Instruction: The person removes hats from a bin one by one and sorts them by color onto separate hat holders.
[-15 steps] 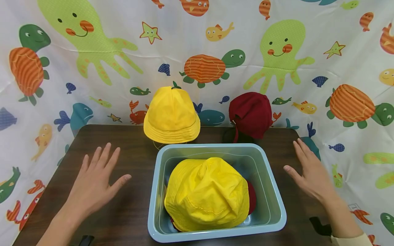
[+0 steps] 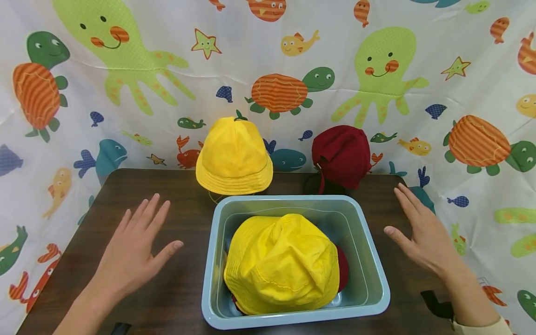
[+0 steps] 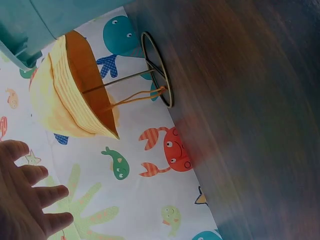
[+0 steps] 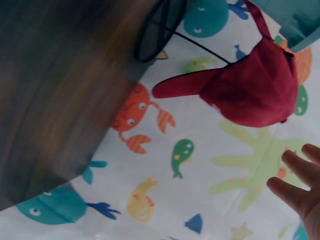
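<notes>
My left hand (image 2: 131, 249) is over the table left of a light blue plastic tub (image 2: 209, 279), palm down with fingers spread and nothing in it. On the tub's other side my right hand (image 2: 425, 237) is likewise empty, its fingers straight and thumb apart. Inside the tub lies a crumpled yellow bucket hat (image 2: 282, 265), with part of a dark red hat (image 2: 342, 270) showing under its right side. Behind the tub another yellow hat (image 2: 234, 158) with a small green leaf on top sits on a wire stand (image 3: 159, 70). A dark red cap (image 2: 341, 156) rests on a black stand (image 4: 160, 35).
The dark brown wooden table (image 2: 176, 298) carries the tub and both stands. Behind it and at its sides hangs a white curtain (image 2: 163, 32) printed with sea animals. Dark straps (image 2: 437, 304) show near the wrists.
My left hand has shifted slightly to the right and turned a little. The right hand has moved up and left by a small amount. The hats and tub stay put.
</notes>
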### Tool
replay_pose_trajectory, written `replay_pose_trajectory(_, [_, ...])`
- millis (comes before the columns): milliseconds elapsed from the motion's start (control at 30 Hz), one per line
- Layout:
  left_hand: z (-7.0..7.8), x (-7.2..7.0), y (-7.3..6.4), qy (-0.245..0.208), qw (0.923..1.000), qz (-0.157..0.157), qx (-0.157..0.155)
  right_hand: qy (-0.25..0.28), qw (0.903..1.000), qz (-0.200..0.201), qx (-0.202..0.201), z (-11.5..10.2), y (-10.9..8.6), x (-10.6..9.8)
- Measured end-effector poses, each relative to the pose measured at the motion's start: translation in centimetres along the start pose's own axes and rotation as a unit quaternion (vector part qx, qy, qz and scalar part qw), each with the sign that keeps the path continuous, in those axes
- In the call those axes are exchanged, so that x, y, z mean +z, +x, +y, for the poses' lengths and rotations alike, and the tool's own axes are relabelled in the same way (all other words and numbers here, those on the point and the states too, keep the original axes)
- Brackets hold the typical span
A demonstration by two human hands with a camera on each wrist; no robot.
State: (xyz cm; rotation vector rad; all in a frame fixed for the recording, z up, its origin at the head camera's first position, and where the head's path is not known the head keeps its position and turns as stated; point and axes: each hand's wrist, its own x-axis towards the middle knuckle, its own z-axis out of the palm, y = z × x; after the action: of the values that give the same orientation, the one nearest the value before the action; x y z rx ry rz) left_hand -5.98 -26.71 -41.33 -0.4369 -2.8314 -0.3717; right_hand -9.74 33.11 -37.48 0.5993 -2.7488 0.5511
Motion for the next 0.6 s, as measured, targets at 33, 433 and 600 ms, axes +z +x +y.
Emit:
replay_pose_trajectory(33, [0.1,0.0,0.0,-0.001,1.0000,0.003,0.003,-0.001,1.0000,0.003,-0.006,-0.2,0.1,-0.1])
replay_pose_trajectory(433, [1.2,-0.3,-0.2,-0.037,0.9944,0.068,0.072,-0.002,0.9972,0.019,-0.072,-2.2,1.4,-1.1])
replay_pose_trajectory(600, [1.7,-0.2,-0.3,-0.051,0.9900,0.093,0.093,0.001,0.9959,0.019,-0.088,-3.4,1.9,-1.3])
